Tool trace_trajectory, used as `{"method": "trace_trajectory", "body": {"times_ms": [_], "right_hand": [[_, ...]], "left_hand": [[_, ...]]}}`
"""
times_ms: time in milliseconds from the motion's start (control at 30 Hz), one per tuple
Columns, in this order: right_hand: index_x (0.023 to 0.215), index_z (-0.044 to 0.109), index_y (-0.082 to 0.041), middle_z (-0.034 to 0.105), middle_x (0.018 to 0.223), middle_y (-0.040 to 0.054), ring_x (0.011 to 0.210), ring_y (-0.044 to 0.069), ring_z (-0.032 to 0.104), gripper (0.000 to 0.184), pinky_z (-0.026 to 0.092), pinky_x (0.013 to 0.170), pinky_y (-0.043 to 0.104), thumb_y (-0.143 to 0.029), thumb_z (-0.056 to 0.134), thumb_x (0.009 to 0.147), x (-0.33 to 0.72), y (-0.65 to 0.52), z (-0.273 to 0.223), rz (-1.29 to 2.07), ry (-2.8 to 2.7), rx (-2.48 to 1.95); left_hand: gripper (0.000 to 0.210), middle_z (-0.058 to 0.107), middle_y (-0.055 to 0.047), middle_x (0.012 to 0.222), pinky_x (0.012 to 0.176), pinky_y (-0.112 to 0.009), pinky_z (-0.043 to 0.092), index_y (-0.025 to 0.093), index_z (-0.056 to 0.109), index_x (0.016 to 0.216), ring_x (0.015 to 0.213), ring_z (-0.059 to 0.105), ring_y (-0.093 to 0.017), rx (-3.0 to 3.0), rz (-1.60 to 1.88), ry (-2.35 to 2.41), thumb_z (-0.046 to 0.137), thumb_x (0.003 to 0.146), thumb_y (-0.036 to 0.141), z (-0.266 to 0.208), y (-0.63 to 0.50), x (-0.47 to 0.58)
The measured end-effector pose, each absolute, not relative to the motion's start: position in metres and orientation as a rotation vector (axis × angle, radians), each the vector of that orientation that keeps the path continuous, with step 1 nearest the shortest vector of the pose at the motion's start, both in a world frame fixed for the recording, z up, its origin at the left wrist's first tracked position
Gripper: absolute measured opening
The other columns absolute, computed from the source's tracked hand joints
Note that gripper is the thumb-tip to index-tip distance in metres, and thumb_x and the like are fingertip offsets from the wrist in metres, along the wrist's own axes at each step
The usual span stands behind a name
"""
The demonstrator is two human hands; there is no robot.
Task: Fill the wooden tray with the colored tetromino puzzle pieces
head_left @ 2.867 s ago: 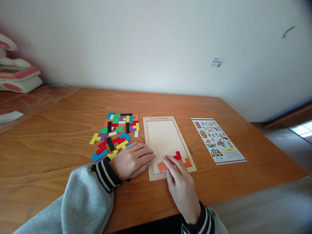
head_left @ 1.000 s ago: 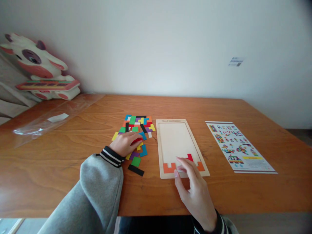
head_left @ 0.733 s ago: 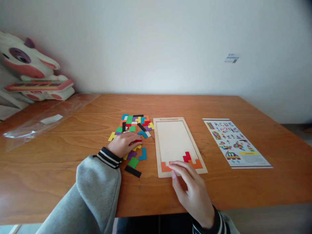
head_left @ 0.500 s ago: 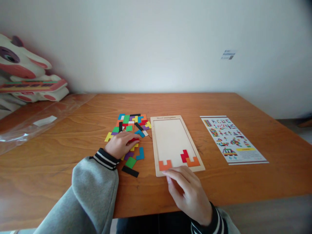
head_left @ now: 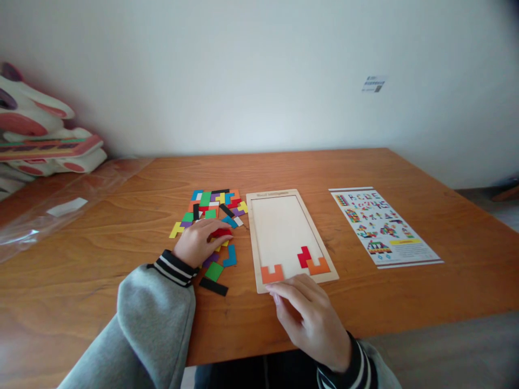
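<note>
My left hand (head_left: 197,241) reaches into a spread of coloured flat puzzle pieces, its thumb and fingers closed around a red puzzle piece (head_left: 221,233) that is partly hidden. Nearby lie a blue L-shaped piece (head_left: 230,256), a green piece (head_left: 214,271) and a black bar (head_left: 213,287). My right hand (head_left: 310,316) is at the front rim of the wooden tray (head_left: 252,237), thumb and index tips drawn together with nothing visible between them. Inside the tray are an orange U-shaped piece (head_left: 272,274) at front left, a red piece (head_left: 303,257) and another orange piece (head_left: 318,266) at front right.
A printed pattern sheet (head_left: 383,227) lies right of the tray. Clear plastic wrapping (head_left: 68,208) covers part of the table's left side, with a toy animal keyboard (head_left: 52,146) behind it. A wall stands along the table's back edge.
The view has shifted a little, so the table and pieces appear slightly to the left. Slightly more of the red piece shows between my left fingers. My right hand stays by the tray's front rim.
</note>
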State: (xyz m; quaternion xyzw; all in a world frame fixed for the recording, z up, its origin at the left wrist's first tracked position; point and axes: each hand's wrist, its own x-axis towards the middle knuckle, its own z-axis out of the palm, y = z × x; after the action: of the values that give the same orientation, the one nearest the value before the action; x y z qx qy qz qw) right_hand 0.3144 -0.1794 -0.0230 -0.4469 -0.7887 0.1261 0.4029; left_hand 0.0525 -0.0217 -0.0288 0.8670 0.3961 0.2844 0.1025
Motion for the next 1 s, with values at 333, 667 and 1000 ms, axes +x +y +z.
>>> {"method": "trace_trajectory", "body": {"times_ms": [333,667,1000], "right_hand": [[0.109,0.063,-0.021,0.074,0.087,0.0031,0.077,0.018,0.066,0.025,0.054,0.072,0.034,-0.007,0.053,0.092,0.314,-0.179,-0.02,0.293,-2.005,-1.138],[0.11,0.063,-0.021,0.074,0.09,0.0024,0.078,0.018,0.066,0.025,0.054,0.073,0.035,-0.006,0.054,0.092,0.314,-0.179,-0.022,0.29,-2.018,-1.144],[0.11,0.062,-0.022,0.074,0.088,0.0026,0.076,0.019,0.067,0.025,0.054,0.071,0.034,-0.007,0.053,0.092,0.313,-0.178,-0.018,0.29,-2.019,-1.137]], "left_hand": [[0.017,0.076,-0.006,0.1,0.087,-0.034,0.061,0.02,0.072,0.098,0.091,0.073,-0.02,2.476,0.974,1.111,0.064,0.093,0.034,-0.028,-0.027,0.06],[0.043,0.071,-0.005,0.085,0.065,-0.028,0.059,0.018,0.072,0.095,0.069,0.068,-0.017,2.539,0.905,1.402,0.074,0.079,0.058,-0.03,-0.023,0.049],[0.025,0.073,-0.005,0.088,0.065,-0.025,0.064,0.017,0.07,0.094,0.071,0.071,-0.015,2.276,0.918,1.218,0.071,0.085,0.041,-0.029,-0.029,0.058]]}}
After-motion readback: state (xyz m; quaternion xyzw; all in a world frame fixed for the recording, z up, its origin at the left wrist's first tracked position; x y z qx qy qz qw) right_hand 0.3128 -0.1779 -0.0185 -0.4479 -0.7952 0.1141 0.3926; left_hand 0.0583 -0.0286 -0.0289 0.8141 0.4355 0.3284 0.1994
